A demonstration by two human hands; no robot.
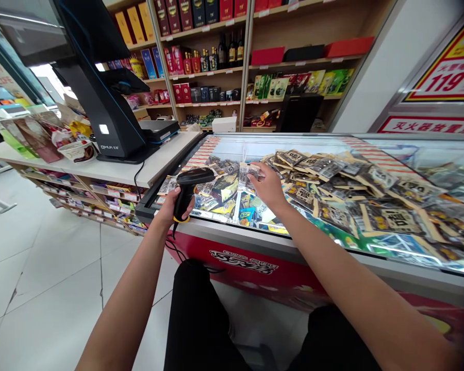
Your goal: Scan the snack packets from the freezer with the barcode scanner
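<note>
My left hand (173, 207) is wrapped round the grip of a black barcode scanner (195, 176), its head pointing right above the glass top. A cable hangs from the handle. My right hand (268, 184) pinches a small snack packet (244, 178) by its edge, just right of the scanner's head. Under the packet and to its left lie many more small packets (222, 180). To the right of my right hand spreads a large heap of dark snack packets with tan edges (332, 175), on top of the glass-topped freezer (247, 246).
At left, a counter (127, 172) carries a dark checkout terminal (119, 113), a scale (160, 131) and a white bowl (78, 150). Behind the freezer stand shelves (209, 72) of boxes and bottles. Black cables (180, 252) hang at the freezer's front, near my knees.
</note>
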